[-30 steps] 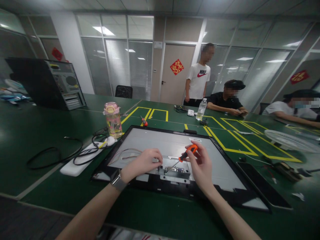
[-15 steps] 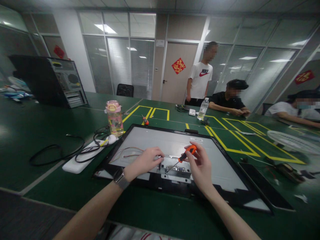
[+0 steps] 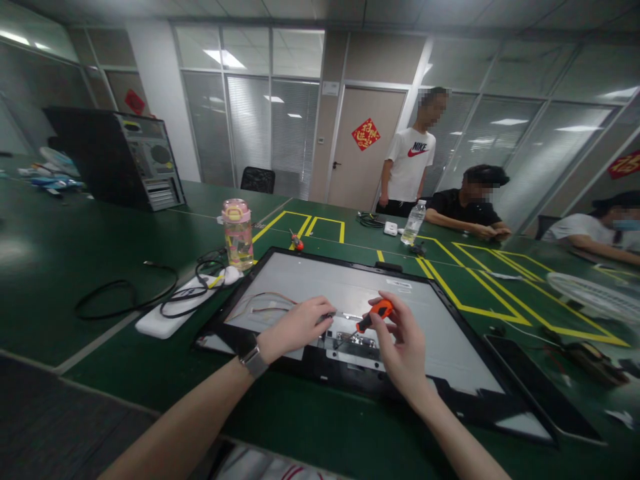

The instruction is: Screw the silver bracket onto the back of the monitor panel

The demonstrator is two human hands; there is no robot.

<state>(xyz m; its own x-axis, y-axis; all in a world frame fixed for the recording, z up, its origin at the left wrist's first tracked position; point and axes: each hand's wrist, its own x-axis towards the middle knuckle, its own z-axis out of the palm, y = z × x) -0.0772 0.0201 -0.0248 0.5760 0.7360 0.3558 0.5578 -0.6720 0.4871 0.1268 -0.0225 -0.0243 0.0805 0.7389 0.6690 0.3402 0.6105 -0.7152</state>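
A monitor panel (image 3: 440, 340) lies face down on the green table, its grey metal back up inside a black frame. Near its front edge sits a small metal bracket (image 3: 356, 345). My right hand (image 3: 405, 343) is closed around a small orange-handled screwdriver (image 3: 374, 313), whose tip points down-left at the bracket. My left hand (image 3: 297, 327), with a watch on the wrist, rests with curled fingers on the panel just left of the bracket; what the fingertips pinch is hidden. Thin coloured wires (image 3: 260, 303) run across the panel to the left.
A pink-lidded bottle (image 3: 238, 233), a white board with black cables (image 3: 173, 303) and a computer tower (image 3: 125, 157) stand to the left. A second red screwdriver (image 3: 297, 241) lies beyond the panel. Three other people are at the far right, with a water bottle (image 3: 414, 223) and a fan grille (image 3: 595, 297).
The camera has shifted slightly left and down. My right hand has lowered the screwdriver a little toward the bracket; my left hand stays on the panel.
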